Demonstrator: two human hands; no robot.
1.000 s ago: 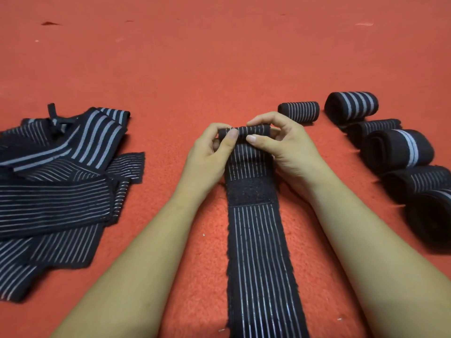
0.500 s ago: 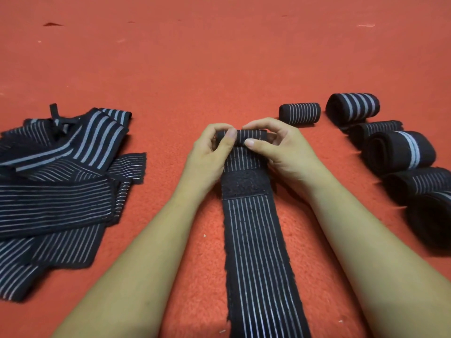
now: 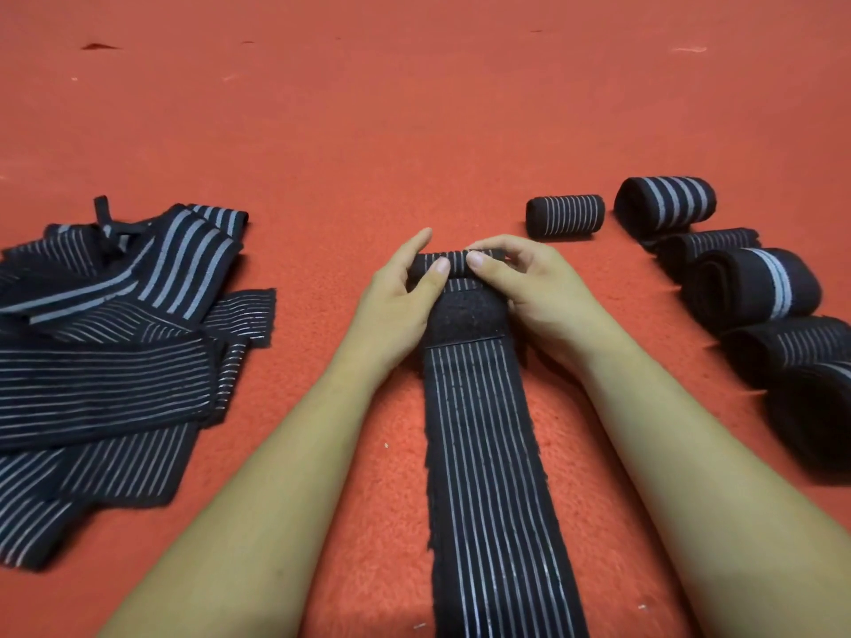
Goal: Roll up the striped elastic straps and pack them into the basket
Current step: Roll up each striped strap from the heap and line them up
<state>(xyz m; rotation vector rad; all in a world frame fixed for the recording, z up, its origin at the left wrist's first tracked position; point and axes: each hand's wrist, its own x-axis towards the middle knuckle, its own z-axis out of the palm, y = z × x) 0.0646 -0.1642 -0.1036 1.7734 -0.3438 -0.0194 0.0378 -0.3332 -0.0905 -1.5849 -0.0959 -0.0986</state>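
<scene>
On red carpet (image 3: 414, 131) my left hand (image 3: 396, 310) and right hand (image 3: 529, 292) both pinch the roll (image 3: 456, 264), now fatter and butting the velcro patch (image 3: 465, 320) it was short of a second ago; most of the strap (image 3: 483, 453) remains, loose pile (image 3: 115, 324) left of it, finished rolls (image 3: 755, 287) right.

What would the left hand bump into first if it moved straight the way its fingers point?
Probably nothing: beyond the left hand and the strap it grips lies only red carpet; the small roll sits off to the right.
</scene>
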